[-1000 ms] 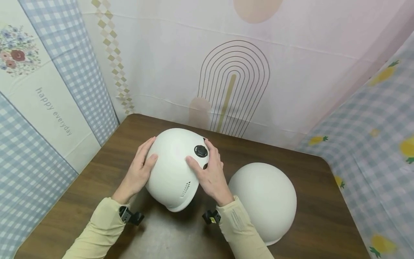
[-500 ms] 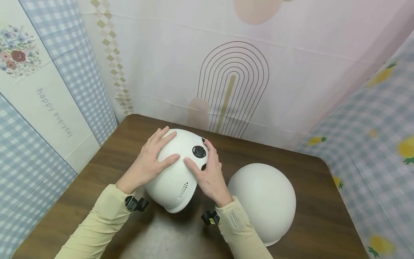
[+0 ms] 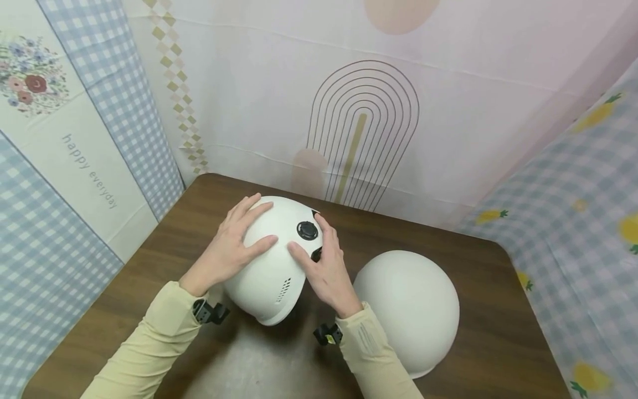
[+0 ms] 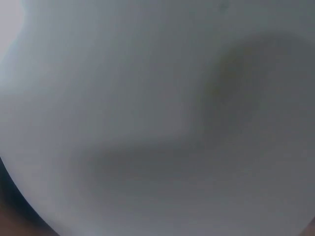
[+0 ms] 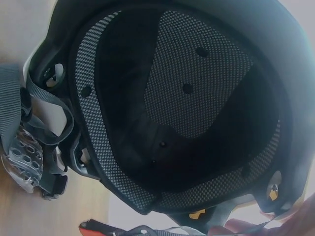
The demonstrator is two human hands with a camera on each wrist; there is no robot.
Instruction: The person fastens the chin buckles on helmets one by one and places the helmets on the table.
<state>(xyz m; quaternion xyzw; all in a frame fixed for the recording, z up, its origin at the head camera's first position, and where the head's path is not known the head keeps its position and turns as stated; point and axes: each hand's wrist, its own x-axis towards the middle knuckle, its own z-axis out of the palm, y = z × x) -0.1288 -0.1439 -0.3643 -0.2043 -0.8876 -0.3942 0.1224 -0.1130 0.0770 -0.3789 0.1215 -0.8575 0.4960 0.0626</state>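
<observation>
A white helmet (image 3: 264, 274) with a round black knob (image 3: 307, 230) and small vent slots is tilted over the table between my hands. Across its dome my left hand (image 3: 224, 252) rests with fingers and thumb spread. My right hand (image 3: 324, 269) grips the right edge beside the knob, thumb on the shell. Blurred, shaded shell fills the left wrist view. The right wrist view looks up into the helmet's black padded inside (image 5: 197, 88), where a grey chin strap (image 5: 9, 103) hangs at the left and my fingers (image 5: 241, 227) show at the bottom.
A second smooth white dome (image 3: 406, 310) with a thin lip sits on the brown wooden table (image 3: 478, 327) to the right, partly behind my right sleeve (image 3: 371, 349). Printed cloths (image 3: 249, 94) hang behind and on both sides of the table.
My left hand has slid from the helmet's left side up and rightward onto its dome, its fingers spreading wider. The right hand and the helmet stay nearly in place.
</observation>
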